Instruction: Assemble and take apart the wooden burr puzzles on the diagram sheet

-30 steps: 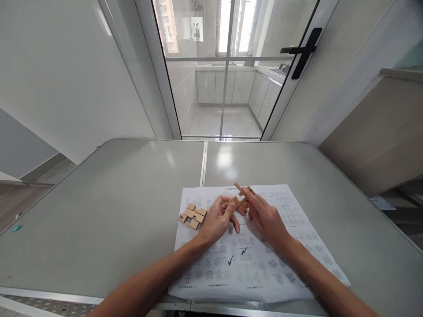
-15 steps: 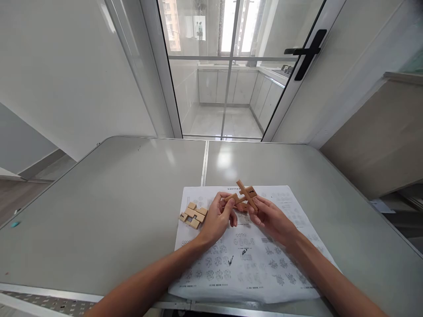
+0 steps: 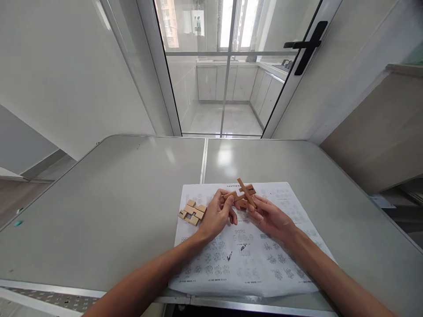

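My left hand pinches a small notched wooden puzzle piece between thumb and fingers. In my right hand is a long thin wooden stick-shaped puzzle piece, tilted up to the left. It crosses in front of a wooden puzzle piece with a black mark. The pieces meet between the two hands; whether they interlock cannot be made out. Left of my left hand lies a flat cluster of interlocked wooden puzzle pieces, one bearing a black 3.
Beneath the hands a large white sheet printed with small diagrams covers the table's front middle. The grey table has a metal seam. A small teal object lies at the far left edge. Behind stands a glass door with a black handle.
The view has tipped slightly, so the scene sits a little higher. Both hands keep hold of the wooden pieces, with barely any shift between them.
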